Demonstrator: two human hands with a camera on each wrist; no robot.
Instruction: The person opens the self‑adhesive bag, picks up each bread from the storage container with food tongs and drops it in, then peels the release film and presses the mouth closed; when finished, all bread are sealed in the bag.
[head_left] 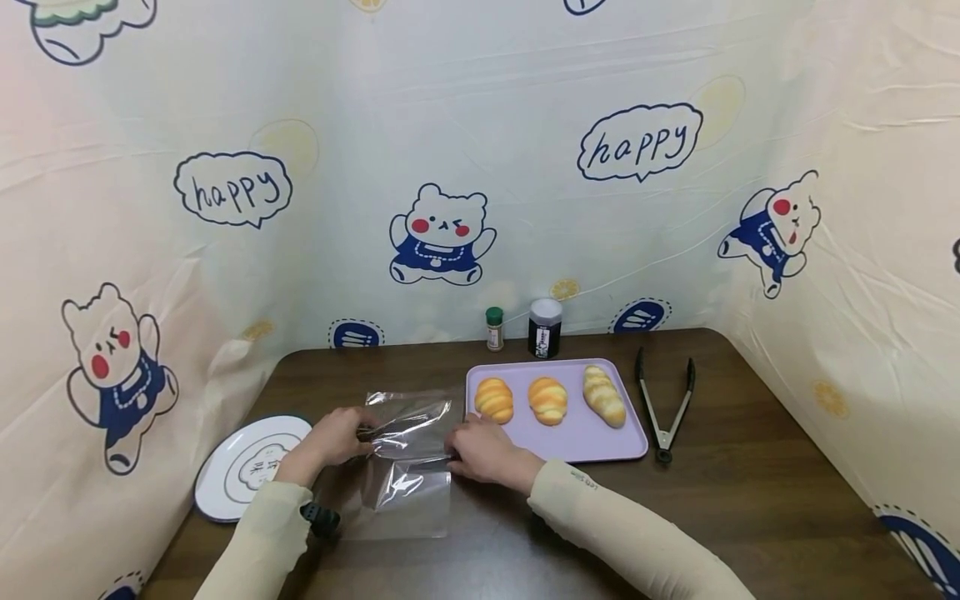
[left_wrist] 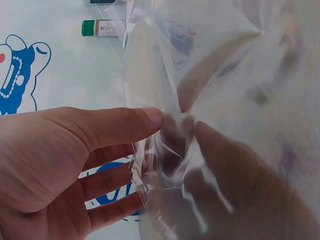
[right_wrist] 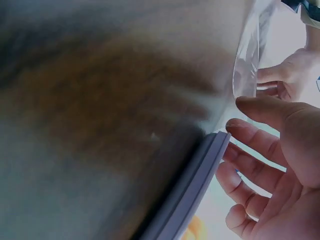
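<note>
Left hand (head_left: 337, 436) and right hand (head_left: 483, 450), both in pinches on one clear bag (head_left: 411, 504); one tray (head_left: 558, 446), three breads (head_left: 547, 401).

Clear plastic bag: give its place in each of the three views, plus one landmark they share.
Head: the clear plastic bag lies left of centre, between left hand and right hand.
Left wrist: it spans the middle and right.
Right wrist: a glossy edge shows at upper right, above the right thumb; the left part is too blurred to tell.
Landmark: left hand, at left in its own wrist view, upper right in the other.
</note>
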